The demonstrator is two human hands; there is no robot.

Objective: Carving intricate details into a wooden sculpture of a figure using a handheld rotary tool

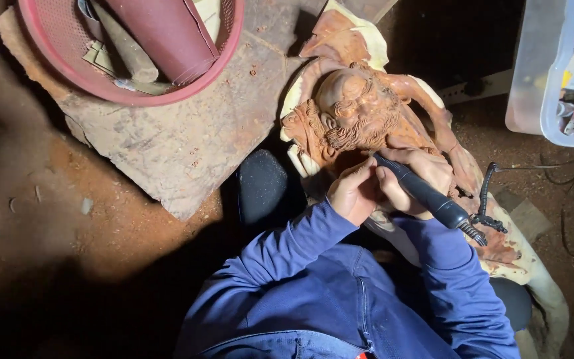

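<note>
From the head view, the right hand (414, 181) grips a black rotary tool (426, 196), the fingers wrapped around its barrel like around a thick pen; the long axis of the tool runs from the lower right, where a coiled cable (488, 199) leaves its end, up to the upper left, where the tip meets the carving (357, 110); the tip itself is too small to see clearly. The left hand (353, 193) lies just beside the right one, touching it, the fingers curled and pressed together against the front part of the tool; so both hands are on the tool, the left one nearer to the tip.

The carving, a reddish wooden figure with a bald head and a beard, lies directly ahead of the fingers, its head pointing away from the person; the tool touches it just below the beard.

To the left stands a wooden board (181, 139) with a pink basket (48, 40) on it; at the upper right is a clear plastic box (533, 80); the floor is covered by reddish dust.
</note>
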